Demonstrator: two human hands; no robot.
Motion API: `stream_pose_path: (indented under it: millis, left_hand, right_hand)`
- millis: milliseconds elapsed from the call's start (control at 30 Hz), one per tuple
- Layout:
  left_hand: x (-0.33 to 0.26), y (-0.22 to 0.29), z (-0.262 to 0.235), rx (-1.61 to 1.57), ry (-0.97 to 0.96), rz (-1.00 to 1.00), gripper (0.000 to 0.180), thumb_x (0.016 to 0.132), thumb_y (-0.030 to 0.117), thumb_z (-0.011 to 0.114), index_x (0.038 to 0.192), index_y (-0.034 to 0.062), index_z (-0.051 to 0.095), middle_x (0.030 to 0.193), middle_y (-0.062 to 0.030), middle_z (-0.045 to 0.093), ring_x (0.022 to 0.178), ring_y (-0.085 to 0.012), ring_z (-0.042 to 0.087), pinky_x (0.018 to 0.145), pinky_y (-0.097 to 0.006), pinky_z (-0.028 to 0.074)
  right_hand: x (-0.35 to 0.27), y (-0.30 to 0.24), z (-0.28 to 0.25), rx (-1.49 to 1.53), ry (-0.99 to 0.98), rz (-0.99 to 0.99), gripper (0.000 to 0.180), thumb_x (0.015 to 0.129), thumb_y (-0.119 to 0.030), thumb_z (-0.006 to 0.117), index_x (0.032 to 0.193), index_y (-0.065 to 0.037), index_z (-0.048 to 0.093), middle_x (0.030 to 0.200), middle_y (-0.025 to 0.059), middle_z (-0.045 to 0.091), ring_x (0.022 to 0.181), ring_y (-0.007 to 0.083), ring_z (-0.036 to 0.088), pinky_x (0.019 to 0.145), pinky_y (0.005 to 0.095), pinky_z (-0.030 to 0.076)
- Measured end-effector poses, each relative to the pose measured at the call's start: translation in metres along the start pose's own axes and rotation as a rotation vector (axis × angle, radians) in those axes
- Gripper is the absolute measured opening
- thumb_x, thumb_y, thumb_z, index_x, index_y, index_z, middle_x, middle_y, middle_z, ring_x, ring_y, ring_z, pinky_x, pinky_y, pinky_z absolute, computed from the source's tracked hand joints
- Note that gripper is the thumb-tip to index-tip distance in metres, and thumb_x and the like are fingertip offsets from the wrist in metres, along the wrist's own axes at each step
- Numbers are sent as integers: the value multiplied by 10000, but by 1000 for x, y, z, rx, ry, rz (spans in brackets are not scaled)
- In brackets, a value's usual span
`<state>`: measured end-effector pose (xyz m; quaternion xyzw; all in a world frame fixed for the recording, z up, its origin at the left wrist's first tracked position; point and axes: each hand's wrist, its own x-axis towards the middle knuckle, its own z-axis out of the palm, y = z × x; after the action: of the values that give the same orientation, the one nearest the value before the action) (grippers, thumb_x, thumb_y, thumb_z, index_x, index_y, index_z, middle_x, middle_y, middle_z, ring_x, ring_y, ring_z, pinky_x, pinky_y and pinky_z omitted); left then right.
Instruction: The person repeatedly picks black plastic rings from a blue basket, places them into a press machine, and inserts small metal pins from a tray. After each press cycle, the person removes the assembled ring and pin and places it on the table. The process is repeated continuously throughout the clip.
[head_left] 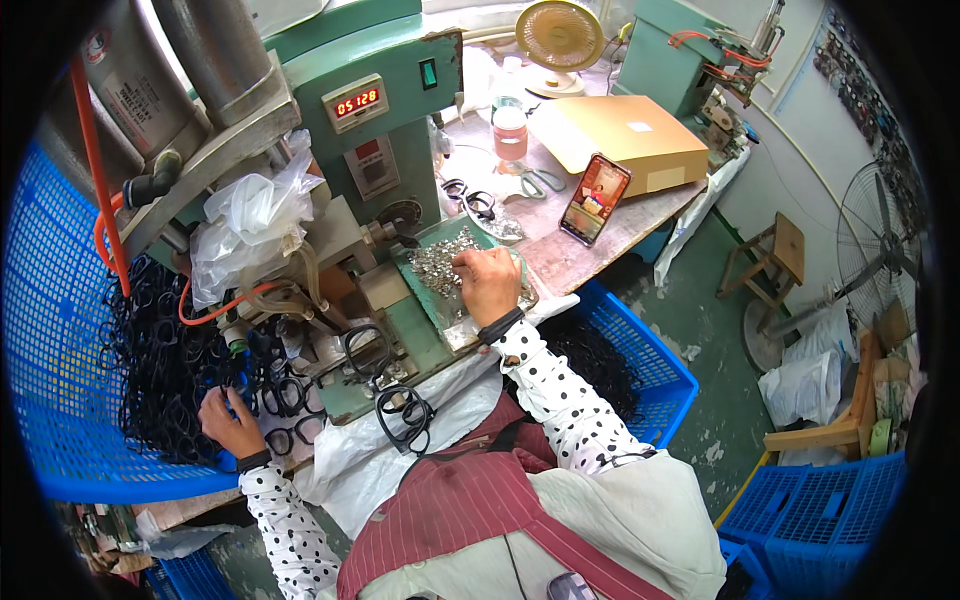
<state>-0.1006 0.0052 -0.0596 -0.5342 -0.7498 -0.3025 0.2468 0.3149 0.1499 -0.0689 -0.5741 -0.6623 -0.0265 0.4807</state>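
Note:
My right hand (pixel 489 286) is at a heap of small silvery metal parts (pixel 437 262) on a green tray. Its fingers are pinched together; anything between the fingertips is too small to make out. My left hand (pixel 232 424) is over the left side, beside many black eyeglass frames (pixel 165 375) in a big blue basket (pixel 60 330). Its thumb and forefinger are apart, and I see nothing held. Black frames (pixel 404 415) rest at the front edge of the green machine (pixel 388 165), over white plastic sheeting. Another frame (pixel 366 350) leans on the machine's bed.
Beyond the tray lie scissors (pixel 535 182), a jar of pink liquid (pixel 510 132), a propped phone (pixel 596 200) and a cardboard box (pixel 640 145). A blue crate (pixel 660 385) of dark frames stands at my right. Orange hoses (pixel 100 200) hang at left.

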Motion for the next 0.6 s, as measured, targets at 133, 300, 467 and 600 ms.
stream_pose_path:
  millis: [133,300,467,600]
  left_hand:
    - [-4,54,-12,-384,174,22,203,937,106,575,1094,-19,602,948,-155,633,861,-275,601,727,-352,478]
    - [13,152,-59,-550,-5,578,421,663,-46,606,1061,91,605,983,-52,666,915,-248,626,926,-461,384]
    - [14,194,-58,-725,-42,746,493,696,39,677,1182,83,601,1070,-47,656,897,-225,637,897,-426,441]
    - [12,198,-50,-872,-84,768,521,708,55,700,1216,65,580,1040,-55,649,866,-245,624,865,-424,471]
  right_hand:
    - [13,-29,-10,154,-46,-48,83,712,-94,715,778,-145,706,748,20,671,781,253,595,713,372,450]
    - [26,-76,-31,700,-349,130,198,743,2,694,931,-40,742,817,113,701,750,172,663,684,279,509]
    - [23,-116,-53,832,-523,187,226,764,11,695,990,8,710,876,99,702,763,123,640,691,241,486]
    - [16,-132,-40,903,-528,356,383,717,-26,738,1061,7,574,836,114,698,725,117,653,606,238,476]
